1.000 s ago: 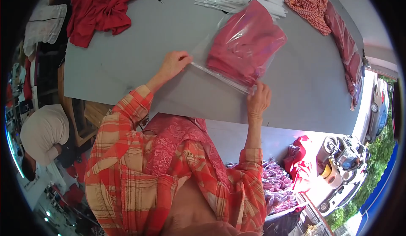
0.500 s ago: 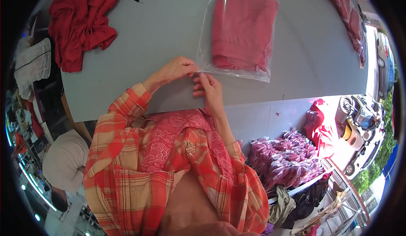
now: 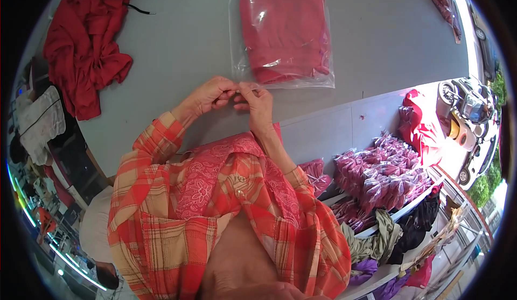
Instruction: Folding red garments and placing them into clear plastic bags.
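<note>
A clear plastic bag (image 3: pixel 283 31) holding a folded red garment (image 3: pixel 284 23) is laid flat on the grey tabletop (image 3: pixel 177 52), close to its near edge, with its open mouth turned toward the person so that the opening can be reached without stretching. The left hand (image 3: pixel 211 94) and the right hand (image 3: pixel 254 100) are brought together at the near left corner of the bag, just inside the table's near edge; the fingertips of both are pinched shut on the thin strip at the mouth, seemingly so that the flap can be gripped at one end. What exactly is held between the fingertips is too small to be told. The garment is kept squared and pushed toward the far end of the bag, which leaves the mouth free of cloth. A loose heap of red cloth (image 3: pixel 86 47) is left at the far left of the tabletop, well apart from the bag. Below the table's right side, packed bags of pink-red garments (image 3: pixel 382 173) are stacked on a lower shelf.
</note>
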Demonstrator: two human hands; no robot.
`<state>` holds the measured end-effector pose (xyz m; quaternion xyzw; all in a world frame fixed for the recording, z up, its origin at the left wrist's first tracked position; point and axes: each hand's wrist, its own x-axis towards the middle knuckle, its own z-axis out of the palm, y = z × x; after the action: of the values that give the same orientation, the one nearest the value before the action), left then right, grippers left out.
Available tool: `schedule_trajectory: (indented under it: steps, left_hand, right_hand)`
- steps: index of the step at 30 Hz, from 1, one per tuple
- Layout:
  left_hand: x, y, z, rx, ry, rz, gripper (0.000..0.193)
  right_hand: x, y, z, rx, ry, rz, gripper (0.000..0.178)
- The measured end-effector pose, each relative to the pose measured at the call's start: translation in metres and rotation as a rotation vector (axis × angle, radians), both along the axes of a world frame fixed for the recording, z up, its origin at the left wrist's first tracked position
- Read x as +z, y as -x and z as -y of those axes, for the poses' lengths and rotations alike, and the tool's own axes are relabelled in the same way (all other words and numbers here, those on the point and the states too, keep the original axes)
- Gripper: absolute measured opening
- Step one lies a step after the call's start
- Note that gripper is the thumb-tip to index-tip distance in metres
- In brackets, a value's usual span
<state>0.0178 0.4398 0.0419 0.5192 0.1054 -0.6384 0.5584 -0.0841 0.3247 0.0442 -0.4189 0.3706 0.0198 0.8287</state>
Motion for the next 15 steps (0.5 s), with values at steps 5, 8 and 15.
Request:
schedule_trajectory:
  steps: [5, 8, 15]
  left_hand:
    - [-0.007, 0.002, 0.005, -0.026, -0.040, -0.111, 0.026]
    - [-0.005, 0.008, 0.004, -0.015, -0.063, -0.129, 0.027]
    - [-0.004, 0.006, 0.004, -0.065, -0.079, -0.126, 0.028]
  right_hand:
    - [-0.010, 0.008, 0.002, 0.025, -0.081, -0.054, 0.028]
    - [-0.006, 0.012, 0.000, 0.043, -0.090, -0.103, 0.029]
    - [-0.010, 0.016, 0.001, 0.038, -0.226, -0.176, 0.030]
